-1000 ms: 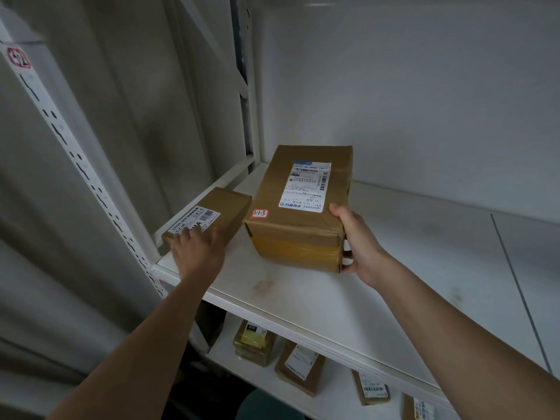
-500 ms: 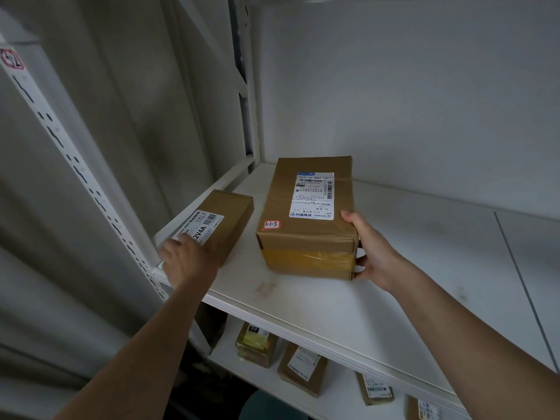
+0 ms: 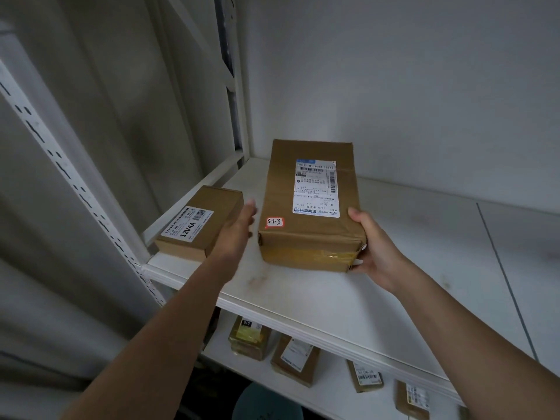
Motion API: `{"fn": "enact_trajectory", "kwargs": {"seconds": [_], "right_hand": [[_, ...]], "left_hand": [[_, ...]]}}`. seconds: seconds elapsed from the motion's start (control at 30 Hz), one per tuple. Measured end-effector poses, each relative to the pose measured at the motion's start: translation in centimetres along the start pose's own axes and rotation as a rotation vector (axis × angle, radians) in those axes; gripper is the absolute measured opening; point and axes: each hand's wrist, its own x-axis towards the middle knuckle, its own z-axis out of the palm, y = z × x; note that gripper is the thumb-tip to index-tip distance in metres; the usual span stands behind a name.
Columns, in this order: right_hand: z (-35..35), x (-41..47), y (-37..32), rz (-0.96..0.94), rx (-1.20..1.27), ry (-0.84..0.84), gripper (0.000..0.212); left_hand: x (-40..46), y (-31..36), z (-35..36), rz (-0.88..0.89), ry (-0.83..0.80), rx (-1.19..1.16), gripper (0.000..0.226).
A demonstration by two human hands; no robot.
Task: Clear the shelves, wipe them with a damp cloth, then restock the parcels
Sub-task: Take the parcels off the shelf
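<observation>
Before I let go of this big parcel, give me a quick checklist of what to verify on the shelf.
1. Large parcel flat on the upper shelf: ok.
2. Right hand grips its near right corner: ok.
3. Left hand free, fingers straight, between the two parcels: ok.
4. Gap to the small 12V4A box: ok, they are apart.
5. Shipping label and red 3-1-3 sticker face up: ok.
6. Shelf wiped clean: not ok, a smudge shows near the front edge.
</observation>
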Motion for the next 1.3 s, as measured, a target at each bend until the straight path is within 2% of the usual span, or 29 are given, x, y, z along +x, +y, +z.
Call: {"fn": "enact_trajectory", "kwargs": {"seconds": [0.07, 0.17, 0.3, 0.37, 0.47, 0.53, 0.63, 0.73, 0.83, 0.93, 0.97, 1.07, 1.23, 1.3], "right_hand": [[0.6, -0.3, -0.6, -0.061, 0.042, -0.051, 0.075], [2.4, -0.7, -1.7, -0.147, 0.072, -0.112, 0.081], [6.1, -1.4, -2.4, -0.175, 0.116, -0.267, 0.062], [8.4, -2.0, -2.2, -0.154, 0.109, -0.376, 0.062], [12.6, -3.3, -1.4, -0.090, 0.083, -0.541, 0.087], [15.1, -4.4, -0.1, -0.043, 0.104, -0.633, 0.076], [17.2, -5.5, 2.7, 0.116, 0.344, -0.706, 0.066], [18.9, -6.8, 5.2, 0.239, 0.490, -0.822, 0.064], [21.4, -8.8, 7.5, 0.291, 0.436, -0.889, 0.065], [24.6, -10.5, 9.2, 0.337, 0.266, -0.854, 0.039], [25.8, -10.7, 10.1, 0.366, 0.204, -0.833, 0.040], [29.4, -11.1, 13.7, 0.424, 0.038, -0.843, 0.051], [35.7, -12.0, 22.7, 0.561, -0.186, -0.817, 0.033], [37.9, -12.6, 27.1, 0.581, -0.245, -0.795, 0.027]], "left_hand": [[-1.4, 1.2, 0.4, -0.016, -0.196, -0.186, 0.059], [-2.9, 2.3, -1.6, 0.061, -0.212, -0.270, 0.057], [-5.4, 2.1, -6.1, 0.194, -0.248, -0.230, 0.072], [-7.0, 1.3, -9.0, 0.223, -0.208, -0.205, 0.084], [-9.6, -0.2, -13.6, 0.188, -0.081, -0.263, 0.106], [-11.4, -1.7, -16.3, 0.177, 0.013, -0.301, 0.107], [-14.3, -4.0, -18.3, 0.163, 0.163, -0.170, 0.104], [-16.8, -6.1, -18.7, 0.101, 0.141, -0.225, 0.100], [-19.4, -7.8, -20.8, 0.041, 0.227, -0.386, 0.070], [-21.5, -11.0, -24.2, -0.031, 0.314, -0.470, 0.062], [-22.0, -12.4, -25.3, -0.049, 0.323, -0.482, 0.061], [-23.5, -17.0, -28.2, -0.102, 0.342, -0.511, 0.065], [-26.6, -26.1, -32.8, -0.313, 0.439, -0.493, 0.099], [-27.8, -29.8, -34.4, -0.384, 0.489, -0.452, 0.105]]}}
